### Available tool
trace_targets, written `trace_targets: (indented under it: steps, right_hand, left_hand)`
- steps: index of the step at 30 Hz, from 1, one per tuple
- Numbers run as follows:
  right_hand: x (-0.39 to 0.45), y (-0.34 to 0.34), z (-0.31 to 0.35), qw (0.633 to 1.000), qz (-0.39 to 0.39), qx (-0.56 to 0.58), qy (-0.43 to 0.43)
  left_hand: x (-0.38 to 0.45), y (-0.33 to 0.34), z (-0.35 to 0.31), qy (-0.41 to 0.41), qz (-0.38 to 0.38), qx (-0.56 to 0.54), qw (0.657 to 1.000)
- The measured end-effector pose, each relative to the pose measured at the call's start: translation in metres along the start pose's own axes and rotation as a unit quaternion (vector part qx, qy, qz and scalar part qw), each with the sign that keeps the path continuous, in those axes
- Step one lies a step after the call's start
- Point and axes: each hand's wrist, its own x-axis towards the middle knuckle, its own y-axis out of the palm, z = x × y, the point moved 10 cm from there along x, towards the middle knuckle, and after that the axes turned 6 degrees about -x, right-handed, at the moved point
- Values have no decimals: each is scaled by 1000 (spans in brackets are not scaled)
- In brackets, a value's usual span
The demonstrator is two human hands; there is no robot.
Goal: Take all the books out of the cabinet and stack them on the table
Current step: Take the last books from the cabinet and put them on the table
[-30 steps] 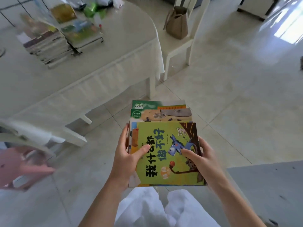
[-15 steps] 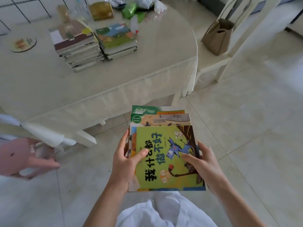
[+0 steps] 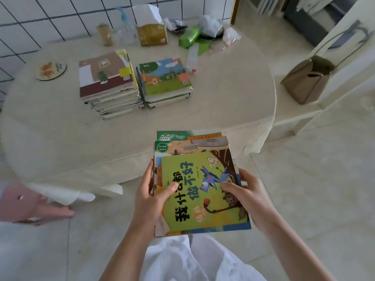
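I carry a bundle of thin picture books (image 3: 194, 191) at waist height in front of the table's near edge. Its top cover is green with a blue donkey. My left hand (image 3: 151, 196) grips the bundle's left edge, thumb on the cover. My right hand (image 3: 246, 196) grips the right edge, thumb on the cover too. On the round cream table (image 3: 50, 122) stand two book stacks side by side: a taller one with a brown and white cover (image 3: 107, 82) and a lower one with a green landscape cover (image 3: 164, 78). The cabinet is out of view.
Clutter lines the table's far edge: a yellow tissue pack (image 3: 152, 33), a green bottle (image 3: 189, 36), a white spray bottle (image 3: 191, 59), a round coaster (image 3: 50, 68). A white chair with a brown bag (image 3: 306, 78) stands at the right. A pink stool (image 3: 20, 201) sits low at the left.
The view has swung toward the table, which now lies straight ahead and nearer. Both stacks moved to the centre of the view. My hands keep the same grip on the bundle.
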Motion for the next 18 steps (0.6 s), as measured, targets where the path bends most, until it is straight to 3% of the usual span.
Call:
trace_targets:
  steps: [9, 18]
  right_hand:
    - [113, 13, 51, 996, 20, 31, 76]
    - [217, 37, 143, 994, 68, -29, 76]
  left_hand:
    - [105, 13, -33, -3, -9, 1, 1000]
    - [224, 24, -107, 16, 19, -35, 999]
